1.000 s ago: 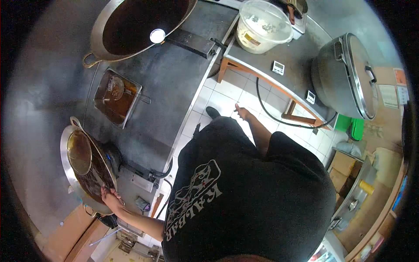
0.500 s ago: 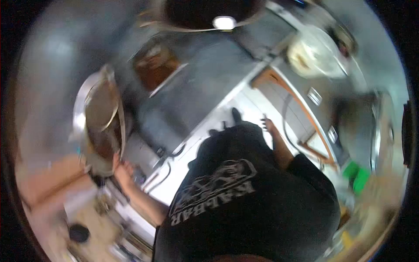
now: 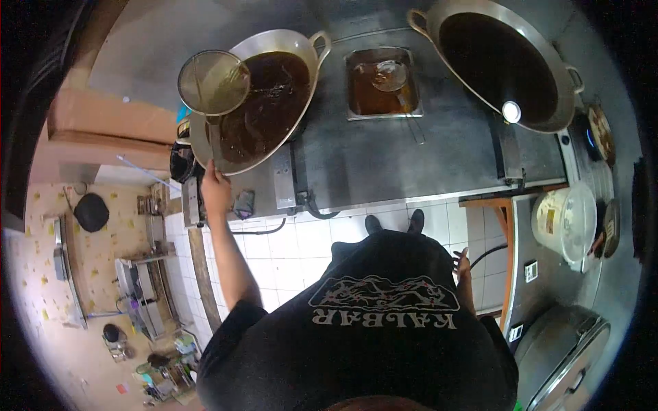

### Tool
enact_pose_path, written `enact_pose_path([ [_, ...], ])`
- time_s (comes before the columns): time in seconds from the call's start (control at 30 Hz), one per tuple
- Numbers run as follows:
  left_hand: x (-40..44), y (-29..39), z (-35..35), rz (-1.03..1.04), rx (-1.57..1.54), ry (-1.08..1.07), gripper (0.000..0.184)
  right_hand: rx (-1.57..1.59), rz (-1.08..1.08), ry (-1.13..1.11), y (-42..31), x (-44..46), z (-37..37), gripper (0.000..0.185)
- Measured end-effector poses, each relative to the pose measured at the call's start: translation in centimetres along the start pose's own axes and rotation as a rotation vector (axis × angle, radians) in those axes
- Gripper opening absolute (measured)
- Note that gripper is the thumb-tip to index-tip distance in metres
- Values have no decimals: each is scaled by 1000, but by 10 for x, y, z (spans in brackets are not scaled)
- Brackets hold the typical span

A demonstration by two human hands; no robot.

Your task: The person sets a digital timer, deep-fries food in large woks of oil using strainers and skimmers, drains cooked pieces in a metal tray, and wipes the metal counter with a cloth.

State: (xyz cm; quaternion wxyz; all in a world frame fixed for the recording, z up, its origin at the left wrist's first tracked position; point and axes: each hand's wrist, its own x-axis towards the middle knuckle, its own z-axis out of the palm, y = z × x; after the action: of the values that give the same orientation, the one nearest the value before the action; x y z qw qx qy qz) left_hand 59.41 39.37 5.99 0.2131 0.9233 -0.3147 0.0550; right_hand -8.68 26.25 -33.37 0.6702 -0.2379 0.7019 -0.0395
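The wide, two-handled metal wok point(image 3: 277, 42) at the left is gleaming silver around dark brown liquid point(image 3: 271, 103), while the round wire-mesh strainer point(image 3: 214, 82) is showing a fine, yellowish-grey weave. Orange-brown liquid point(image 3: 373, 103) is colouring the rectangular steel tray point(image 3: 384, 117). The flat metal counter point(image 3: 384, 164) is looking dull grey. The black short-sleeved shirt point(image 3: 343, 370) is carrying pale grey lettering point(image 3: 384, 319) beneath a line-drawn print. Square white floor tiles point(image 3: 315, 236) are forming a grey-lined grid. The cream wall point(image 3: 103, 267) is displaying scattered yellow patches.

There's room to reach over the counter's point(image 3: 384, 164) middle from its front edge, between the left pan point(image 3: 274, 40) and right pan point(image 3: 529, 31), until the tray point(image 3: 384, 118) blocks the way nearer the back edge. Over the left pan, the strainer point(image 3: 214, 82) obstructs.
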Motion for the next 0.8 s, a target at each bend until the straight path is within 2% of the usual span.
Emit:
enact_pose_path([
  [0.07,8,-31,-19,34,30,44,36,-41,7,-14,-7,-10,-2,89],
  [0.1,10,-38,-26,87,58,75,36,5,-1,12,4,4,-7,79],
  [0.2,-5,-35,-52,91,23,120,38,68,-5,-21,16,14,-15,72],
  [0.27,-11,-55,-44,106,47,154,38,56,-12,6,19,18,-8,69],
  [0.33,-24,-60,-34,-47,38,100,38,73,-2,23,20,15,-1,70],
  [0.37,-29,-62,-28,-62,-103,96,36,1,-57,-42,20,12,-2,97],
  [0.47,-38,-36,-33,-160,-184,-16,37,-123,-103,-95,5,1,3,96],
  [0.5,-43,-15,-37,-75,-105,26,37,16,-116,-122,14,20,1,90],
  [0.53,-48,-12,-32,-72,-107,27,37,18,-118,-121,5,15,5,90],
  [0.6,-55,-9,-23,-297,-347,100,37,-111,-285,39,-23,8,17,83],
  [0.63,-62,9,-25,-376,-380,91,35,-235,-475,78,-41,-5,22,77],
  [0.67,-65,11,-20,-376,-384,90,35,-366,-593,100,-76,-39,31,72],
  [0.7,-68,11,-14,-447,-588,50,35,-305,-730,175,-100,-62,48,64],
  [0.73,-71,12,-10,-518,-791,6,35,-307,-762,151,-123,-74,57,56],
  [0.8,-72,18,-5,-586,-775,-62,35,-282,-852,75,-168,-97,75,43],
])
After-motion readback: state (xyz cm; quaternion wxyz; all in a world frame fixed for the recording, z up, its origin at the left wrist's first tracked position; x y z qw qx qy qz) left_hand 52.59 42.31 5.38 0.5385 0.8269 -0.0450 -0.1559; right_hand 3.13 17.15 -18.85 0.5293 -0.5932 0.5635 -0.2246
